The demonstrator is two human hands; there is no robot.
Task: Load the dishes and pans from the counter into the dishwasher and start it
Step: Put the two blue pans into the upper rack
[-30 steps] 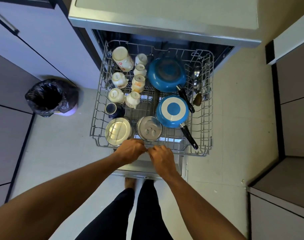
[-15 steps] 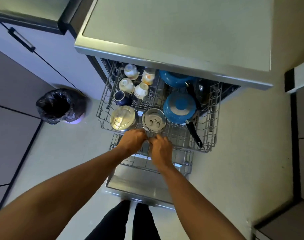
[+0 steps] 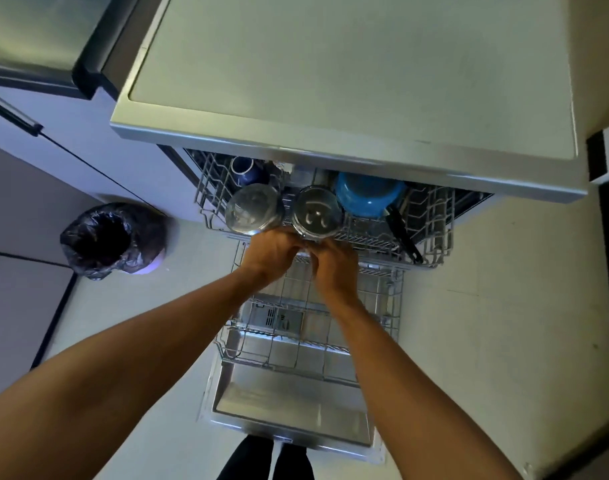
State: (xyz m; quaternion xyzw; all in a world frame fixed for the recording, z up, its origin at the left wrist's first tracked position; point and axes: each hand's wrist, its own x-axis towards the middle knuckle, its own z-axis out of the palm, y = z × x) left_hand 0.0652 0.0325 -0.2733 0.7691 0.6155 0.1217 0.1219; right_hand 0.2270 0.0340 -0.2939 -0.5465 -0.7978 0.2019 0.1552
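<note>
Dim, cool light, with a bluish cast on the cabinet front [image 3: 98, 150]. Brightest surface is the dishwasher top [image 3: 348, 74], evenly lit and matte. The cavity under it falls to black. The bin bag [image 3: 112, 240] is crushed to near-black. Faint sheen on the steel bowl [image 3: 254, 213]. Wires of the upper rack [image 3: 431, 216] smear soft. Fisheye bends the top's edges, and the arms [image 3: 123, 375] balloon toward the lower corners.

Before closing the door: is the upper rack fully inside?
No, the upper rack sticks out of the dishwasher, its front part in plain view.
</note>
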